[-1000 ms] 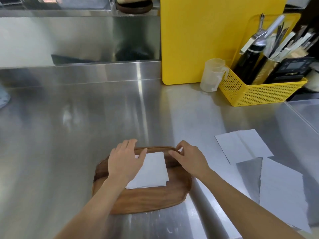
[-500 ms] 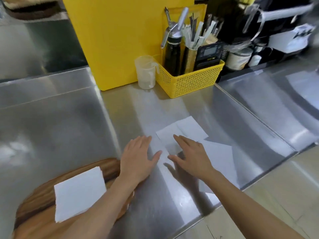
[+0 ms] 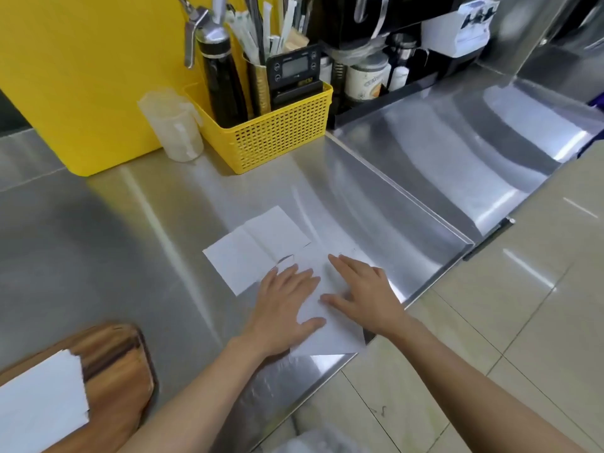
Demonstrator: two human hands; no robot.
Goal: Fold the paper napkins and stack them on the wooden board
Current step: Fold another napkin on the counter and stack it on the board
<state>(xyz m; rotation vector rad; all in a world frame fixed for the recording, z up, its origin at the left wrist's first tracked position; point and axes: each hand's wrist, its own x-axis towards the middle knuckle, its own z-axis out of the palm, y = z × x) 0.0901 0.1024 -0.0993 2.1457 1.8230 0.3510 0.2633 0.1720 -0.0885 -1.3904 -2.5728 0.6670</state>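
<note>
Hands flat on paper: left hand (image 3: pixel 283 305) and right hand (image 3: pixel 366 295) press, fingers spread, on the near napkin (image 3: pixel 322 335) at the steel counter (image 3: pixel 137 243) edge; its long axis runs away from the person; the wooden board (image 3: pixel 114 361) with folded napkins (image 3: pixel 39 403) lies well to the left, nearer the left hand.

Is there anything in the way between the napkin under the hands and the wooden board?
Nothing visible. Both hands, left hand and right hand, lie flat on the napkin. From there to the wooden board is only bare steel counter. The other napkin lies farther back, off that path.
</note>
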